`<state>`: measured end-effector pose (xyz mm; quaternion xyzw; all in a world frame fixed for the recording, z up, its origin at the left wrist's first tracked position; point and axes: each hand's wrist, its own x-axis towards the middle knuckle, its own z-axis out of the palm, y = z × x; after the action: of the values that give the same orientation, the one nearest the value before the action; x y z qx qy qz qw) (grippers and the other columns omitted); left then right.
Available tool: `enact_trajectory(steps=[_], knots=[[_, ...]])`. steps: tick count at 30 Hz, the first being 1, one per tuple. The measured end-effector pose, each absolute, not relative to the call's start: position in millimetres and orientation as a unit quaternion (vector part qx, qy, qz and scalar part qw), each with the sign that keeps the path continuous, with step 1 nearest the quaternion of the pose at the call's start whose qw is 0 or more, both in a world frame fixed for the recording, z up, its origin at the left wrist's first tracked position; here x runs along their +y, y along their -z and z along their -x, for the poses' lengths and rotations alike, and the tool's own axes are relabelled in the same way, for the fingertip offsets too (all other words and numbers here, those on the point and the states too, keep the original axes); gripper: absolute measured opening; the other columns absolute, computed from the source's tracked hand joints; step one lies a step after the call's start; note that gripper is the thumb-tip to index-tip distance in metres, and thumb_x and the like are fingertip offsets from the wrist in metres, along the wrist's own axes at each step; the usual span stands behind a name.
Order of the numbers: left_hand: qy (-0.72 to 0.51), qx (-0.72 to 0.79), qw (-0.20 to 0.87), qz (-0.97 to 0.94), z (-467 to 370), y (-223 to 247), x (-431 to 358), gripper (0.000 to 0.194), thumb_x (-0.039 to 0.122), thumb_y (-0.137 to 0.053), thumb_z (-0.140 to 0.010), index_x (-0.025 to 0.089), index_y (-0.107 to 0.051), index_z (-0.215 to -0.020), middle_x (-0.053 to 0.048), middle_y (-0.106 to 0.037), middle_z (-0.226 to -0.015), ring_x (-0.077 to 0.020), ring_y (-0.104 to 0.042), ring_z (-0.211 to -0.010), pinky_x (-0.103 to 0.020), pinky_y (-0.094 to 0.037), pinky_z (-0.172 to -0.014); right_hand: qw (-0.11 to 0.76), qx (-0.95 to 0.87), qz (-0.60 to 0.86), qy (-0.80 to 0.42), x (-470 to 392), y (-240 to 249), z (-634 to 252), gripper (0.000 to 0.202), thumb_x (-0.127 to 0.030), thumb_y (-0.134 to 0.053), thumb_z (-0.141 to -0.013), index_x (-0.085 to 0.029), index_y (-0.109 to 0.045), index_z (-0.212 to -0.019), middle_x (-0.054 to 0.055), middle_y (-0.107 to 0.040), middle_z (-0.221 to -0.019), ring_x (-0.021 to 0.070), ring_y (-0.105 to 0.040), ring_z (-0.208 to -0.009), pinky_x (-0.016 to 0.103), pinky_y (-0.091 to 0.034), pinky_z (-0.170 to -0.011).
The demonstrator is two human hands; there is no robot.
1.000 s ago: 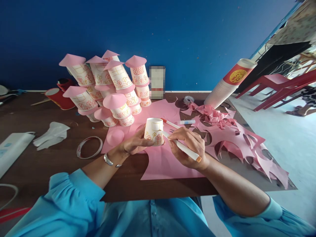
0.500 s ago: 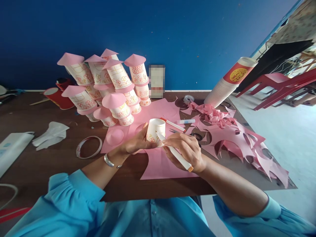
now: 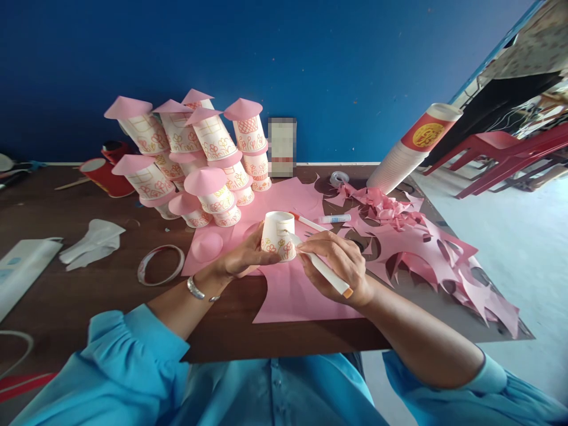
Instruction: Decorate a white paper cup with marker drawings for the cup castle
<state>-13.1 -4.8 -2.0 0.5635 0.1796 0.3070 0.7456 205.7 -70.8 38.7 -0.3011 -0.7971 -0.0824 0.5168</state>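
My left hand (image 3: 245, 253) is closed around a white paper cup (image 3: 278, 231), held upside down above a pink paper sheet (image 3: 290, 296). Drawn flowers circle the cup's lower part, with lines of a small shape higher up. Between the fingers of my right hand (image 3: 339, 266) is a white marker pen (image 3: 328, 275) with an orange end, its tip at the cup's side. Behind the right hand lies another marker with a red end (image 3: 310, 222), partly covered. A pink paper cone (image 3: 207, 245) rests on the sheet left of the cup.
Several decorated cup towers with pink cone roofs (image 3: 205, 180) stand at the back left. A tape roll (image 3: 160, 266) and crumpled white wrapper (image 3: 93, 244) lie left. To the right are pink paper scraps (image 3: 426, 242), a glue stick (image 3: 335, 219) and a tall cup stack (image 3: 402, 160).
The cup has shifted slightly left and turned a little in my left hand. My right hand has moved slightly up with the marker, which still points at the cup.
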Motion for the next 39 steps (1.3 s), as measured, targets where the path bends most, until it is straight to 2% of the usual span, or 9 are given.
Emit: enact_trajectory(steps=[3, 7, 12, 16, 20, 24, 28, 31, 39], knots=[[-0.302, 0.191, 0.736, -0.576, 14, -1, -4, 0.054, 0.035, -0.089, -0.088, 0.027, -0.072, -0.138, -0.004, -0.074, -0.11, -0.0228, -0.069, -0.101, -0.037, -0.059, -0.093, 0.515, -0.797, 0.304, 0.085, -70, -40, -207, 0.021, -0.009, -0.068, -0.1, -0.022, -0.065, -0.116, 0.002, -0.081, -0.087, 0.0186, -0.08, -0.074, 0.029, -0.067, -0.065], [-0.313, 0.177, 0.733, -0.578, 14, -6, -4, 0.063, 0.035, -0.088, -0.088, 0.026, -0.068, -0.147, -0.003, -0.075, -0.106, -0.0222, -0.069, -0.098, -0.037, -0.059, -0.093, 0.521, -0.789, 0.317, 0.072, -68, -38, -209, 0.021, -0.009, -0.069, -0.099, -0.022, -0.066, -0.115, 0.002, -0.08, -0.088, 0.0185, -0.08, -0.076, 0.029, -0.067, -0.07], [-0.325, 0.159, 0.748, -0.557, 13, -3, -4, 0.062, 0.033, -0.088, -0.086, 0.027, -0.069, -0.145, -0.002, -0.073, -0.103, -0.0198, -0.069, -0.096, -0.033, -0.06, -0.089, 0.526, -0.784, 0.325, 0.057, -66, -35, -210, 0.022, -0.009, -0.069, -0.099, -0.024, -0.067, -0.115, 0.002, -0.081, -0.09, 0.019, -0.08, -0.076, 0.031, -0.067, -0.072], [-0.327, 0.161, 0.771, -0.523, 13, 6, -2, 0.061, 0.033, -0.091, -0.083, 0.026, -0.071, -0.14, -0.005, -0.075, -0.107, -0.0223, -0.072, -0.099, -0.038, -0.064, -0.095, 0.53, -0.782, 0.324, 0.055, -65, -36, -211, 0.017, -0.011, -0.067, -0.102, -0.024, -0.066, -0.113, 0.003, -0.081, -0.09, 0.0193, -0.08, -0.075, 0.032, -0.067, -0.071], [-0.322, 0.155, 0.787, -0.502, 15, 12, -2, 0.049, 0.034, -0.093, -0.08, 0.024, -0.077, -0.126, -0.006, -0.076, -0.105, -0.0236, -0.074, -0.099, -0.042, -0.063, -0.1, 0.532, -0.78, 0.325, 0.043, -64, -37, -211, 0.013, -0.011, -0.066, -0.103, -0.023, -0.066, -0.11, 0.004, -0.081, -0.09, 0.0183, -0.079, -0.076, 0.031, -0.066, -0.072], [-0.321, 0.153, 0.8, -0.483, 17, 13, -3, 0.055, 0.035, -0.094, -0.078, 0.026, -0.077, -0.129, -0.007, -0.077, -0.108, -0.0258, -0.075, -0.101, -0.046, -0.063, -0.101, 0.534, -0.78, 0.324, 0.045, -64, -36, -211, 0.013, -0.011, -0.066, -0.103, -0.023, -0.065, -0.11, 0.004, -0.08, -0.089, 0.018, -0.078, -0.076, 0.031, -0.065, -0.072], [-0.321, 0.154, 0.805, -0.475, 19, 16, -3, 0.047, 0.035, -0.093, -0.079, 0.023, -0.079, -0.122, -0.008, -0.077, -0.108, -0.0265, -0.074, -0.101, -0.051, -0.063, -0.104, 0.531, -0.782, 0.324, 0.044, -64, -36, -211, 0.014, -0.012, -0.066, -0.103, -0.023, -0.066, -0.111, 0.003, -0.08, -0.09, 0.0182, -0.078, -0.077, 0.031, -0.065, -0.073], [-0.32, 0.151, 0.809, -0.47, 19, 19, -3, 0.048, 0.034, -0.093, -0.078, 0.02, -0.079, -0.122, -0.011, -0.079, -0.111, -0.0279, -0.076, -0.103, -0.054, -0.063, -0.105, 0.533, -0.781, 0.322, 0.039, -64, -36, -212, 0.013, -0.012, -0.066, -0.103, -0.023, -0.067, -0.11, 0.003, -0.08, -0.09, 0.0179, -0.078, -0.077, 0.03, -0.065, -0.073], [-0.299, 0.165, 0.819, -0.461, 22, 19, -2, 0.054, 0.037, -0.093, -0.076, 0.017, -0.076, -0.123, -0.014, -0.082, -0.113, -0.0369, -0.079, -0.112, -0.063, -0.062, -0.11, 0.539, -0.78, 0.317, 0.032, -64, -36, -212, 0.016, -0.012, -0.068, -0.102, -0.023, -0.067, -0.113, 0.004, -0.081, -0.092, 0.0181, -0.079, -0.077, 0.03, -0.066, -0.072]])
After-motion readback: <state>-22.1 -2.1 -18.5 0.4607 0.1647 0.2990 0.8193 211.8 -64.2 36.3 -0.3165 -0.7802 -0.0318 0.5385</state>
